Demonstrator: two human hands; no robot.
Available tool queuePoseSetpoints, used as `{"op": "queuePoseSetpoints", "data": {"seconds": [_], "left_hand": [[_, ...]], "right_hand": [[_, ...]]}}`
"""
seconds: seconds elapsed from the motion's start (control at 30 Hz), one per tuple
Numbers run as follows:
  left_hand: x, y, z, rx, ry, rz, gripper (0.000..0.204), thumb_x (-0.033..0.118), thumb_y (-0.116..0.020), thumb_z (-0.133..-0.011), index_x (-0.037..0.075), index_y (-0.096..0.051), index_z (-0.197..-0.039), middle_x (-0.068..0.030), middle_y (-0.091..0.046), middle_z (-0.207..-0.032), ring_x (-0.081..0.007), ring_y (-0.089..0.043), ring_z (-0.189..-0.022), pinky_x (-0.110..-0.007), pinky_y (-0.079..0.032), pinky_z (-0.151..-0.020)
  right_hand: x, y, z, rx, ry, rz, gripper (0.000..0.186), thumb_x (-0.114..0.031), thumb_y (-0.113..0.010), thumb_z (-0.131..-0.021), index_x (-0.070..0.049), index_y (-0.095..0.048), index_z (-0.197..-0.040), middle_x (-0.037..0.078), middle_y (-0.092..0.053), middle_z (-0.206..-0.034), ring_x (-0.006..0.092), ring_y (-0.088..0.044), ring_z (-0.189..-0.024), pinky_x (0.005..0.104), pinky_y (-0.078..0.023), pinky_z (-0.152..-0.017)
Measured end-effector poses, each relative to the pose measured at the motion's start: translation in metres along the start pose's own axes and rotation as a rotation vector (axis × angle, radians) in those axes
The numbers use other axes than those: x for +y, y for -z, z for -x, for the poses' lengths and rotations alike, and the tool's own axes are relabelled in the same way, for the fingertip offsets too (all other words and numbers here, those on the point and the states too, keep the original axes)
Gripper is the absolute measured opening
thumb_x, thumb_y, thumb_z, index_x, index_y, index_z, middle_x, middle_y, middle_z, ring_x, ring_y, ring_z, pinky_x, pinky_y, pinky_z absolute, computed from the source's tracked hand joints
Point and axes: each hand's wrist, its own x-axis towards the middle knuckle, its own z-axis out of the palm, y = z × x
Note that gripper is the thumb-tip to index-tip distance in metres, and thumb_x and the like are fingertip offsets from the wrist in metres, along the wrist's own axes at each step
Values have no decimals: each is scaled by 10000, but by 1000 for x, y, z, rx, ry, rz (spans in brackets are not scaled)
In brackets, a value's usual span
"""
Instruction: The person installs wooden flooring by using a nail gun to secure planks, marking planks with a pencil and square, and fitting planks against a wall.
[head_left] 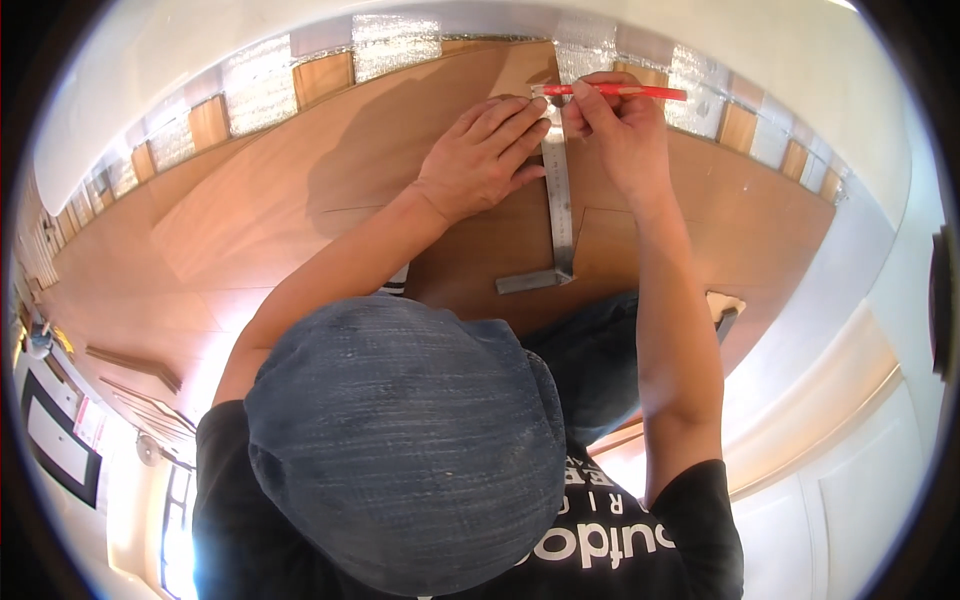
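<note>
Broadly, a brown board [260, 225] spreads from nine o'clock round to two. At twelve, the left hand [487, 150] lies flat on it, fingers extended, gripping nothing. Toward one rests a metal square [560, 220], short arm pointing to nine; by its far end, the right hand [618, 125] pinches a red pencil [655, 93].

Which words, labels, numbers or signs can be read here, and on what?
Black shirt: large white lettering, partly hidden by the blue cap; I don't copy it out.
Metal square: fine scale marks on its long blade, too small to read.
Red pencil: nothing legible.
Red-and-white sheet at far left: too blurred.
</note>
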Motion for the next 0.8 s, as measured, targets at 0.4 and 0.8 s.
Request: {"op": "queuePoseSetpoints", "data": {"seconds": [0.4,0.8], "left_hand": [[0,1,-1,3,13,21,479,353,-770,-880,77,-710,-1267,-64,-601,-1445,-235,-541,-1341,-414,-457,-1155],[-3,-1,4,9,3,18,475,348,-747,-910,63,-681,-1284,-83,-598,-1447,-257,-539,-1350,-434,-457,-1156]], "right_hand": [[1,-7,-21,6,-36,60,156,-125,-679,-933,0,-700,-1024,32,-713,-794,78,-633,-732,263,-517,-686],[-11,-3,-19,27,51,431,161,-154,-706,-927,-16,-715,-1010,58,-740,-791,95,-666,-717,276,-526,-682]]}}
